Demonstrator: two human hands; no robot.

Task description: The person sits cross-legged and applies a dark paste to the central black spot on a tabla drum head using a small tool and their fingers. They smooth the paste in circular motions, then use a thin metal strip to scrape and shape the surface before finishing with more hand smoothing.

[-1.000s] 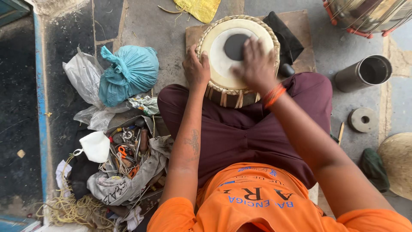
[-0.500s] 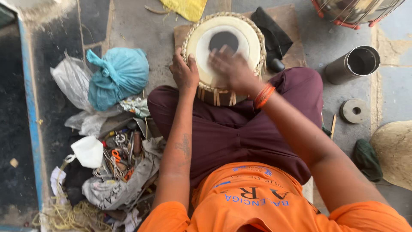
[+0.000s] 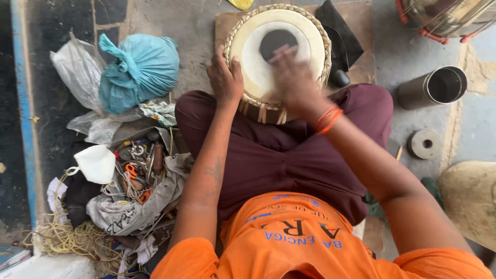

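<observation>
Seated cross-legged on the floor, hand drum [image 3: 279,51] wedged upright between my knees, its head facing up.

My left hand [image 3: 226,77] cups the drum's near-left rim, fingers curled over the braided edge, thumb on the skin. A steadying grip, closed loosely on the rim.

My right hand [image 3: 293,77] lies flat over the drumhead, fingers spread toward the black centre patch [image 3: 276,41]. It is blurred; it holds nothing, palm open, but I cannot tell if it is touching the skin.

Step in hand, as I judge it: sounding or rubbing the skin to check it while the left hand keeps the shell from turning. A next move would call for a firm left hold and light, even contact from the right fingertips.

Materials: pale smooth hide, matte black disc, plaited lacing ring around the edge, straps down the side. The drum stands on a brown board [image 3: 361,67] with a black cloth [image 3: 338,26] just beside it.

To my left, a knotted teal cloth bundle [image 3: 139,70], a heap of small tools [image 3: 137,168], and yellow cord [image 3: 67,237]. To my right, a metal tube [image 3: 431,88] and a round ring [image 3: 423,143].
</observation>
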